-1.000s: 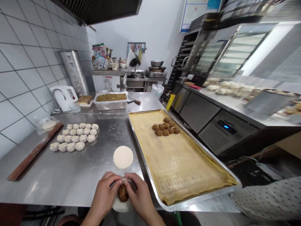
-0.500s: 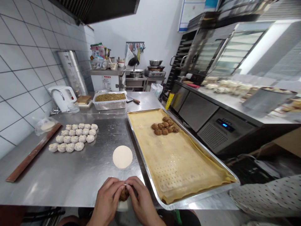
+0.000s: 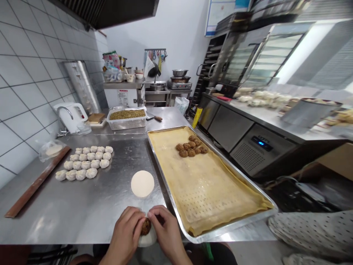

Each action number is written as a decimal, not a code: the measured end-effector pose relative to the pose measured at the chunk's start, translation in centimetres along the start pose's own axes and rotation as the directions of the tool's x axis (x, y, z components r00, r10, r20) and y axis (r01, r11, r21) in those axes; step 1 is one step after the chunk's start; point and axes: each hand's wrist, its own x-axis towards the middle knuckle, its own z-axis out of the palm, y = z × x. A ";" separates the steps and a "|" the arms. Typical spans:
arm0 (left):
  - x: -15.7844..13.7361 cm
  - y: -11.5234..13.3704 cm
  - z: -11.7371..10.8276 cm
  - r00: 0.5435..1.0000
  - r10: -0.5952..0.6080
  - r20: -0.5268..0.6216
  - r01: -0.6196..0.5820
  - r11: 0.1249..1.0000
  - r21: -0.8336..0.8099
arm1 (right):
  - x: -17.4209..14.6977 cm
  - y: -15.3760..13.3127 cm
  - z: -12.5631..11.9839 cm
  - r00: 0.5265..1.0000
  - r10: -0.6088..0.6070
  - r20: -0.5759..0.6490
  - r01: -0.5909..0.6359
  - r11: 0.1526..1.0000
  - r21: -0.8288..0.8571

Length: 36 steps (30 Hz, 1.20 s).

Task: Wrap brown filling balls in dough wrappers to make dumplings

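A brown filling ball (image 3: pixel 145 227) sits on a round dough wrapper (image 3: pixel 149 241) at the table's front edge. My left hand (image 3: pixel 127 229) is closed at the left of the ball, thumb and fingers pinching the wrapper's far edge. On the other side my right hand (image 3: pixel 165 229) pinches the same edge, its fingertips a little apart from the left ones. Part of the wrapper is hidden behind my fingers. Just beyond lies a flat dough round (image 3: pixel 142 183). Rows of pleated dough parcels (image 3: pixel 86 162) stand to the left.
A lined metal tray (image 3: pixel 215 191) on the right holds several brown filling balls (image 3: pixel 190 145). A wooden strip (image 3: pixel 38 180) lies at the left. Farther back stand a plastic tub (image 3: pixel 127 124) of chopped filling, a scraper (image 3: pixel 154 117) and a white kettle (image 3: pixel 73 117). A dotted sleeve (image 3: pixel 311 232) shows at right.
My right fingertips have drawn slightly away from my left ones, uncovering more of the filling ball and wrapper. The whole view has shifted a little.
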 end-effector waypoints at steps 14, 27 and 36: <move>0.2 0.4 -0.2 0.997 0.069 0.021 -0.070 0.995 0.070 | -0.7 0.0 0.1 0.998 -0.064 0.012 0.064 0.998 0.008; 0.1 0.5 -0.6 0.991 0.047 0.125 -0.059 0.993 0.100 | -1.5 0.5 0.2 0.988 -0.141 0.057 0.142 0.990 -0.013; 0.2 1.2 -0.3 0.993 0.108 0.049 -0.115 0.980 0.161 | -1.5 0.6 0.3 0.997 -0.075 -0.034 0.075 0.997 -0.012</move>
